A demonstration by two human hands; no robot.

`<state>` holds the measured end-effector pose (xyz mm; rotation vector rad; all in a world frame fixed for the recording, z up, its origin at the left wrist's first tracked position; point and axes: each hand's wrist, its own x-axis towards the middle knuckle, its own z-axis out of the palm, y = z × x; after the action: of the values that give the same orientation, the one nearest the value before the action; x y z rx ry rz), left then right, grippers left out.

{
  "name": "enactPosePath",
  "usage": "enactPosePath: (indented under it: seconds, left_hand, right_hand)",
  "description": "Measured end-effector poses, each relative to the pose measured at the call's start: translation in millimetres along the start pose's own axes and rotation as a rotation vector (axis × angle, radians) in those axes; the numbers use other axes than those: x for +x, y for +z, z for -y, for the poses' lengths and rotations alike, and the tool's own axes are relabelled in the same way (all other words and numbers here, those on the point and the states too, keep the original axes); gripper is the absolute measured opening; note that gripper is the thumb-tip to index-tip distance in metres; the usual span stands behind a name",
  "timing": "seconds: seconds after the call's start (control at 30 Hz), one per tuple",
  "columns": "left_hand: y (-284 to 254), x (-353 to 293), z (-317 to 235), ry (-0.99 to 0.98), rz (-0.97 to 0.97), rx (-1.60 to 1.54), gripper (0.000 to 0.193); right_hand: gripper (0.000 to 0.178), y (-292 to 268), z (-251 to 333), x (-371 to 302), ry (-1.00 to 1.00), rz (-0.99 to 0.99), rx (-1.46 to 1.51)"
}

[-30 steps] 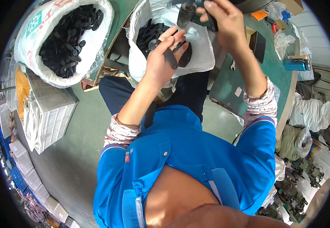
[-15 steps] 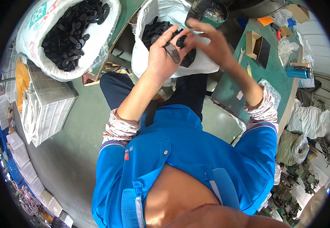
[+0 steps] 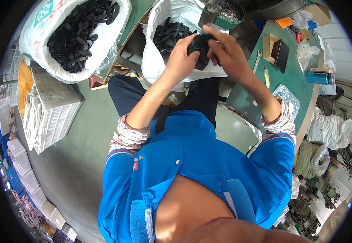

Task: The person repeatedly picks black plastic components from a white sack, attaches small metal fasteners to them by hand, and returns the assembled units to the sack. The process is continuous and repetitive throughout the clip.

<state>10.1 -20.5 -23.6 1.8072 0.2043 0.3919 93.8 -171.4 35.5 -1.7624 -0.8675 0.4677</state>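
Both my hands meet over the white sack [image 3: 153, 67] between my knees, which holds many flat, elongated black parts [image 3: 172, 34]. My left hand [image 3: 179, 60] has its fingers and thumb closed around the left side of a dark black piece [image 3: 200, 42]. My right hand [image 3: 230, 56] is at the other side, its index finger stretched out above and the other fingers curled against the black piece. Where the piece ends and what lies under it is hidden by my fingers. Just beyond stands a grey metal machine part [image 3: 209, 15].
At the far left, a second white sack [image 3: 34, 44] holds similar black parts. A green tub of metal shavings [image 3: 229, 15] stands beyond my hands. On the green bench [image 3: 245, 93] at right lie a wrench [image 3: 258, 60], an open cardboard box [image 3: 270, 46] and a blue bottle [image 3: 318, 77].
My left palm was turned up with a flat dark part on it; now that hand has turned over and closed on the black piece. My right hand has come down beside it.
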Motion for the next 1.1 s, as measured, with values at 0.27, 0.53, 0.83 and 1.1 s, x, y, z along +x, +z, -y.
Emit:
enactPosePath:
  seconds: [0.27, 0.53, 0.83, 1.1]
  left_hand:
    - [5, -8, -28, -0.142, 0.102, -0.555, 0.056]
    - [6, -5, -26, -0.257, 0.162, -0.653, 0.042]
    - [-33, 10, -20, -0.251, -0.035, -0.617, 0.029]
    - [-47, 30, 10, -0.214, -0.025, -0.882, 0.035]
  right_hand:
    - [0.035, -28, 10, 26, 0.003, -0.121, 0.161]
    - [0.028, -78, 66, 112, 0.226, -0.085, 0.347]
    - [0.033, -59, 47, 92, 0.251, -0.202, 0.393]
    - [0.025, -84, 7, 77, 0.195, -0.152, 0.369]
